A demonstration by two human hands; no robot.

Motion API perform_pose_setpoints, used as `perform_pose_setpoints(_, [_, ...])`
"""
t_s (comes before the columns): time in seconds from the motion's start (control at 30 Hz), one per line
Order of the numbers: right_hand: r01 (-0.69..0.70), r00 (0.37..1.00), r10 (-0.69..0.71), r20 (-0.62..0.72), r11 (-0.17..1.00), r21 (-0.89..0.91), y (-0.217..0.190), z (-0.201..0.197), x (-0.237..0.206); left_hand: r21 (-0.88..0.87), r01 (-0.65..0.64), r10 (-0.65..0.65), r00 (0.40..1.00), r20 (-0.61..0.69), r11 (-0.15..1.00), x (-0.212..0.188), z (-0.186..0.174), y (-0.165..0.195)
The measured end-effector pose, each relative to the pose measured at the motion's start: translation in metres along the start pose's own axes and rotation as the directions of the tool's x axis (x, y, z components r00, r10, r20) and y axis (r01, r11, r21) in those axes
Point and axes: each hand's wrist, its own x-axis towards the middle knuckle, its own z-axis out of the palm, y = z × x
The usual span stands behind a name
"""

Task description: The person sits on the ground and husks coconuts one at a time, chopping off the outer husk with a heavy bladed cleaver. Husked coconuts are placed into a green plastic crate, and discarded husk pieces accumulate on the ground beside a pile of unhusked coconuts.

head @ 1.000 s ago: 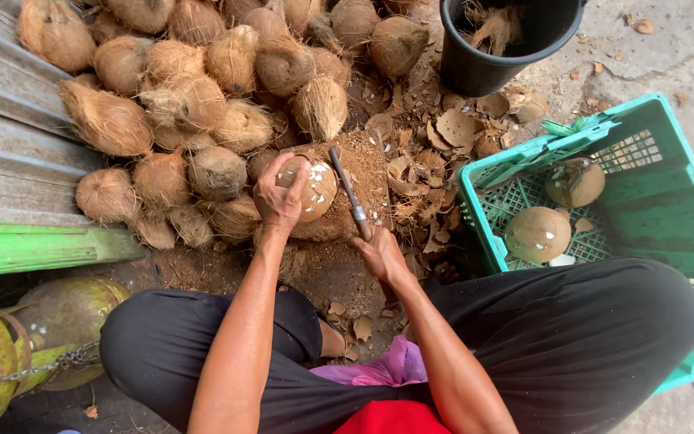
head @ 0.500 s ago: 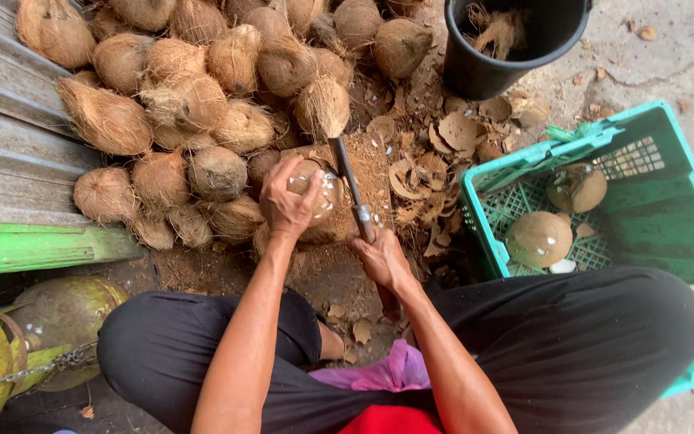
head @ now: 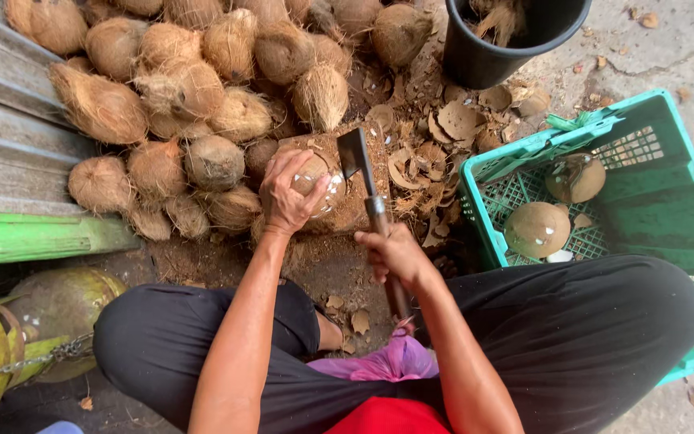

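Seemingly upright, cleaver (head: 361, 173) blade points away.

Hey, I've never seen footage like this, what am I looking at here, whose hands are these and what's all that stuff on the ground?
There is no machine here. The single picture comes from a camera worn on a person's head, looking down at their own two bare hands and their crossed legs in dark trousers.

The left hand grips a pale, peeled coconut resting on a wooden chopping block. The right hand holds a cleaver by its handle, blade pointing away, beside the coconut.

Behind the block lies a pile of brown husked coconuts, with broken shell chips scattered to the right. A black bucket stands at the top. A green plastic crate on the right holds two peeled coconuts. Green unhusked coconuts sit at lower left.
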Motion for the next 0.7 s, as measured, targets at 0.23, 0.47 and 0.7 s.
perform_pose_setpoints(0.23, [0.012, 0.995, -0.016, -0.100, 0.999, -0.045, -0.017, 0.001, 0.005, -0.053, -0.075, 0.078, 0.995, 0.060, 0.996, 0.015, -0.010, -0.020])
perform_pose_setpoints(0.47, [0.272, 0.953, -0.287, -0.093, 0.950, -0.151, 0.010, -0.004, 0.037, -0.041, -0.087, 0.091, 0.991, 0.101, 0.995, 0.027, -0.008, -0.009])
perform_pose_setpoints(0.7, [0.306, 0.940, -0.321, -0.112, 0.943, -0.134, 0.025, -0.015, 0.038, -0.061, -0.075, 0.081, 0.993, 0.088, 0.995, 0.024, -0.005, -0.001])
